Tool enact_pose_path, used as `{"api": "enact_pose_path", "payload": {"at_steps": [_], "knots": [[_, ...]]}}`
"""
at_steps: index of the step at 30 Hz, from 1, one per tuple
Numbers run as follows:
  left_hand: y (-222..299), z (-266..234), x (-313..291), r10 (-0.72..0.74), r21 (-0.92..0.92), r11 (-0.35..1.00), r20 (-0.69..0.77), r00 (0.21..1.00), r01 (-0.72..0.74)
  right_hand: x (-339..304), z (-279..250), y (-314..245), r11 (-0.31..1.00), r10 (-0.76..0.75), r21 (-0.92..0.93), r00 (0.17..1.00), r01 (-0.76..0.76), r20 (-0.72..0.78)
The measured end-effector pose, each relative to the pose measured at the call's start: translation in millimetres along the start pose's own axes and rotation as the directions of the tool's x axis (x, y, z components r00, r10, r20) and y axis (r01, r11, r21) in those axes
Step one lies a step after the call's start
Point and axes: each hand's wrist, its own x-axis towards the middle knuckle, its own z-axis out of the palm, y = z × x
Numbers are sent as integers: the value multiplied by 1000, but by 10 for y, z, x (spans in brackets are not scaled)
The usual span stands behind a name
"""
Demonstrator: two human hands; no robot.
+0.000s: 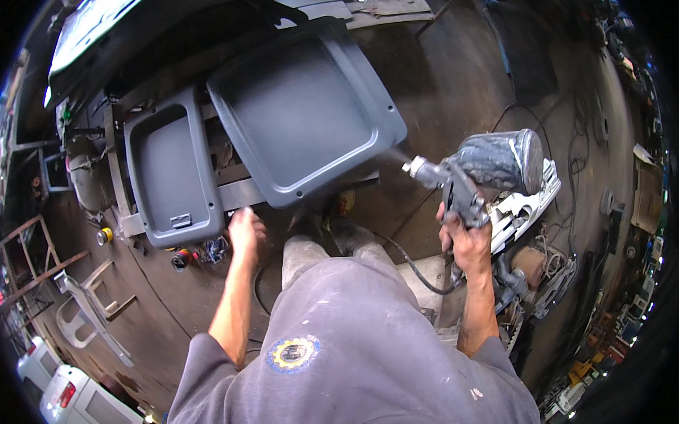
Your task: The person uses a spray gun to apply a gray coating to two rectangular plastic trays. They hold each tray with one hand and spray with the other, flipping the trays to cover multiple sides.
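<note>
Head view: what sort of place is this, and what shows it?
Probably a vehicle paint workshop: the right hand holds a spray gun near dark panels; a white vehicle stands lower left.

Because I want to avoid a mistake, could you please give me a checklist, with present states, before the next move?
1. Grey pistol-shaped spray gun gripped by right hand: ok.
2. Nozzle apart from the large dark-grey rectangular panel: ok, pale mist shows between them.
3. Left hand outside the mist: ok.
4. Hands gloved: not ok, both are bare.
5. Curved black hose free of kinks: cannot tell, part is hidden.
</note>
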Motion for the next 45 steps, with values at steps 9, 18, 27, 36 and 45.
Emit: {"api": "enact_pose_path", "payload": {"at_steps": [9, 18, 27, 36, 45], "knots": [[-400, 514, -355, -261, -590, 672, 376, 889, 447, 333, -390, 63, 999, 41, -21, 974, -47, -222], [-58, 565, -310, -230, -811, 451, 297, 927, 372, 438, -591, -384, 971, 21, -239, 993, 8, 119], [126, 726, -50, -186, -862, 507, -109, 976, 0, 1834, -661, -531, 779, -336, -427, 880, 460, 334], [230, 771, 17, -171, -855, 493, -277, 946, -161, 1963, -1095, -378, 816, -303, -266, 772, 513, 559], [187, 837, 25, -151, -832, 519, -312, 938, -193, 1960, -1536, -493, 870, -2, -349, 711, 349, 703]]}}
